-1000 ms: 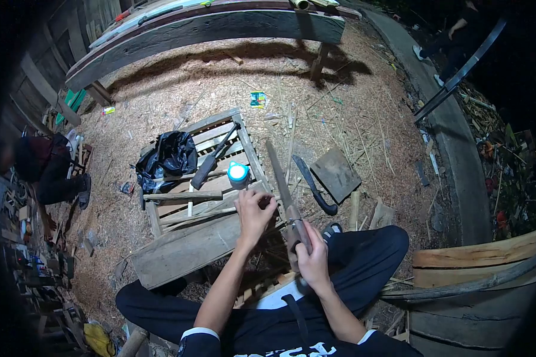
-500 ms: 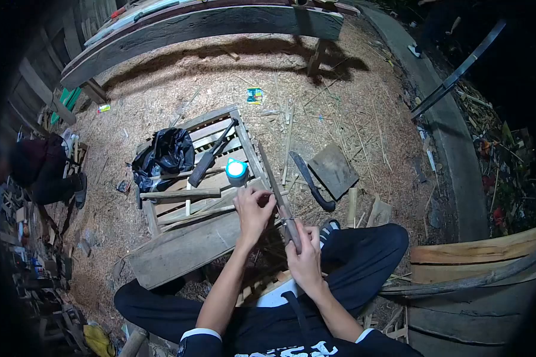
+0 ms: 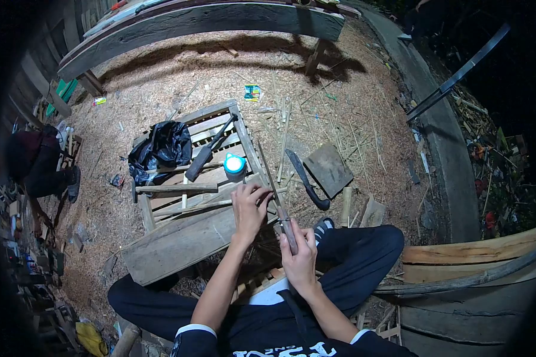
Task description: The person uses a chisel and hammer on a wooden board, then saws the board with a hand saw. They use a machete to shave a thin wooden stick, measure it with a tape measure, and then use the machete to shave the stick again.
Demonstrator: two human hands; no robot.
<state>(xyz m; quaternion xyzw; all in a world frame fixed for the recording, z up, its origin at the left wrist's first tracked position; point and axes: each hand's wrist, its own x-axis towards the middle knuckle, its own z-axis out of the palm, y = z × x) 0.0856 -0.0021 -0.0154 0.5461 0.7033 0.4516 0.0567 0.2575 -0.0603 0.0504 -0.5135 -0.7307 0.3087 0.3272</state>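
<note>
My right hand [image 3: 299, 260] is wrapped around the wooden handle of a long, narrow knife [image 3: 284, 220], its blade pointing up and away. Beside the blade, my left hand [image 3: 251, 209] is closed with its fingertips together; whatever they pinch is too small to make out. Just beyond that hand stands a glowing lamp [image 3: 234, 166] with a teal rim. It rests on a slatted wooden frame [image 3: 235, 108], along with a dark broad-bladed tool [image 3: 200, 162] and a black plastic bag [image 3: 170, 146]. A wide plank [image 3: 178, 245] lies across the near side of the frame.
To the right lie a dark curved tool [image 3: 307, 181] and a square board [image 3: 329, 170]. A long wooden bench [image 3: 208, 30] spans the back. One person [image 3: 44, 160] crouches at the left; another [image 3: 423, 24] is at the upper right. Boards [image 3: 470, 256] stand at my right.
My left hand has shifted slightly along the blade, and the knife stays in my right hand. The whole view has moved a little; the person at left now reaches downward.
</note>
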